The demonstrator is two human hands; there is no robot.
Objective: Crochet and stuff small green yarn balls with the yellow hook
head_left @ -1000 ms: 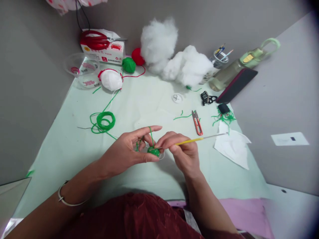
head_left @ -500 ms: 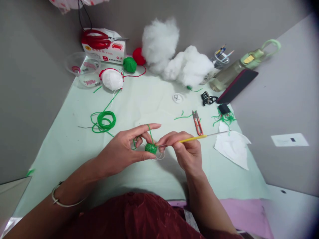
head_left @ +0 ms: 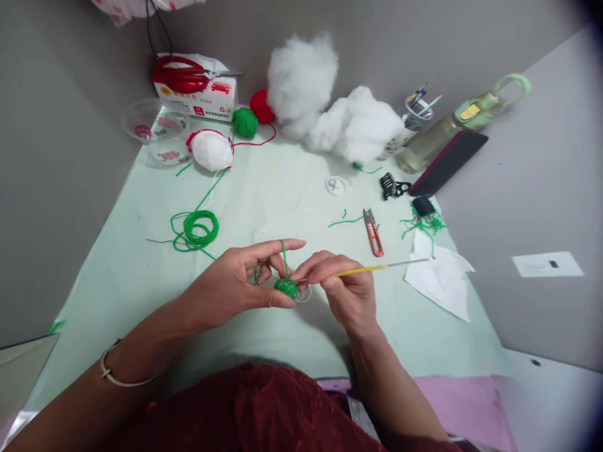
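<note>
My left hand (head_left: pixel 245 276) pinches a small green crochet piece (head_left: pixel 285 289) between thumb and fingers. Its index finger is stretched out with green yarn (head_left: pixel 284 257) looped over it, running down to the piece. My right hand (head_left: pixel 346 282) grips a crochet hook (head_left: pixel 360 271) by its yellow handle. The hook's tip meets the top of the piece, partly hidden by my fingers. A thin white thread (head_left: pixel 304 294) curls beside the piece. On the table to the left lies a loose coil of green yarn (head_left: pixel 201 229), with a strand trailing toward my left hand.
Thread snips (head_left: pixel 374 232) and a hair clip (head_left: pixel 394 186) lie to the right, near a white cloth piece (head_left: pixel 438 276). White stuffing (head_left: pixel 355 125), a green yarn ball (head_left: pixel 245 122), a red yarn ball (head_left: pixel 262 107) and a bottle (head_left: pixel 433 141) stand along the back.
The crochet piece has dropped slightly and tilted in my left hand. My right hand has shifted a little left with the hook, whose handle is now lower.
</note>
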